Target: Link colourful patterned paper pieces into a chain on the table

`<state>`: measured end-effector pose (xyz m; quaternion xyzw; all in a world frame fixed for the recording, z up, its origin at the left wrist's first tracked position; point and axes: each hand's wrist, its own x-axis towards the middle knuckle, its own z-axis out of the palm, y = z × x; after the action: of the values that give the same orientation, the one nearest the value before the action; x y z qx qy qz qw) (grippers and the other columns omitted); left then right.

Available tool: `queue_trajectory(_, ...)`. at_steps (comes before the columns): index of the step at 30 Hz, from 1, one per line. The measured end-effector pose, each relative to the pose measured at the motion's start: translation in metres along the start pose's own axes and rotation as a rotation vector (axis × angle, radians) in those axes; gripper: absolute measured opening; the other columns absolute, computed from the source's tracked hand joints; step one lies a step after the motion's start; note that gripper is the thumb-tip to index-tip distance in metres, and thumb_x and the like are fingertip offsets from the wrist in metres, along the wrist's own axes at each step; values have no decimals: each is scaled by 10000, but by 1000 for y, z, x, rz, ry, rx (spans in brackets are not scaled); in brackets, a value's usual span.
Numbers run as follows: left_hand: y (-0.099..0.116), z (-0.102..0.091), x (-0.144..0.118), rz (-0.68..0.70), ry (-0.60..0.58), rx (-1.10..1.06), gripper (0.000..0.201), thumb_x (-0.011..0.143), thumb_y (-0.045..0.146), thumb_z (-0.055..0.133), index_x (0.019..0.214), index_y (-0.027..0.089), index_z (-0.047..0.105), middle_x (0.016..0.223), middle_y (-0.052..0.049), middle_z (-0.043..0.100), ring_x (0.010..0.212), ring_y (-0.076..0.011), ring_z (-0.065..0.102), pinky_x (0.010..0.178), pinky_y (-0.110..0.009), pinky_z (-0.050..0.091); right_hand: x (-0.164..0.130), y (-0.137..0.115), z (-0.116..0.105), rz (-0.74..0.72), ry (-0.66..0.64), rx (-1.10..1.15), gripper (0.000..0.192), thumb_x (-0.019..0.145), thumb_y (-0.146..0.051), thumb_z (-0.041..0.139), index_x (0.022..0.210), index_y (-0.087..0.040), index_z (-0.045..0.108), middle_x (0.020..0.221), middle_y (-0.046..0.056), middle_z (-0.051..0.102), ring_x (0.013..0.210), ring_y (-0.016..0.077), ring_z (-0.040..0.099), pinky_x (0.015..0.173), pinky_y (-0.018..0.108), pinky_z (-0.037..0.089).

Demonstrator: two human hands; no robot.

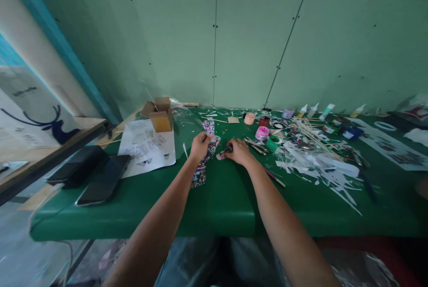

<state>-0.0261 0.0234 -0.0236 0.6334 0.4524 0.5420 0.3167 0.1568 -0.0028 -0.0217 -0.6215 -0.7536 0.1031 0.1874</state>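
Observation:
My left hand (pixel 199 144) is closed around a multicoloured, sparkly patterned piece (pixel 198 176), which sticks out above and below my fingers. A short distance to the right, my right hand (pixel 239 151) is closed with its fingertips low over the table. Between those fingertips is a small dark piece with a pinkish end (pixel 220 156); its kind is too small to make out. Metal pliers (pixel 257 146) lie just beyond my right hand. By my right wrist a thin pen-like tool (pixel 276 177) rests on the green tabletop (pixel 220 211).
Open paint jars, including a pink jar (pixel 262 133) and a green jar (pixel 274 143), stand at the back right. Paper scraps (pixel 321 168) and wooden sticks (pixel 317 137) spread beyond them. On the left are a cardboard box (pixel 162 115), printed sheet (pixel 149 146) and phone (pixel 103 180).

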Motion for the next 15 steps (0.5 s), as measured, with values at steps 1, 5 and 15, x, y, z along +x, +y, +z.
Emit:
queue_trajectory(1, -1, 0, 0, -6, 5, -12, 256, 783, 382, 531, 644, 179, 458, 597, 42, 461, 582, -102, 438, 578, -219, 332, 1, -1, 0, -2, -9, 46, 383, 719, -355, 710, 1042, -191, 586, 985, 87, 618, 936, 245, 571, 794, 337, 409)
queue_trajectory(5, -3, -1, 1, -36, 22, 16, 247, 769, 368, 549, 630, 171, 491, 583, 32, 488, 582, -109, 463, 575, -221, 343, 5, -2, 2, -32, 74, 251, 293, 776, -195, 618, 1062, -223, 559, 837, 22, 635, 763, 183, 598, 683, 282, 419)
queue_trajectory(15, -1, 0, -1, -38, -45, 12, 193, 669, 337, 641, 736, 163, 591, 667, -6, 589, 629, -137, 533, 616, -249, 383, 16, 4, -5, 84, 451, 1137, 392, 715, -354, 633, 1064, -178, 610, 750, -6, 572, 529, 98, 489, 498, 250, 417)
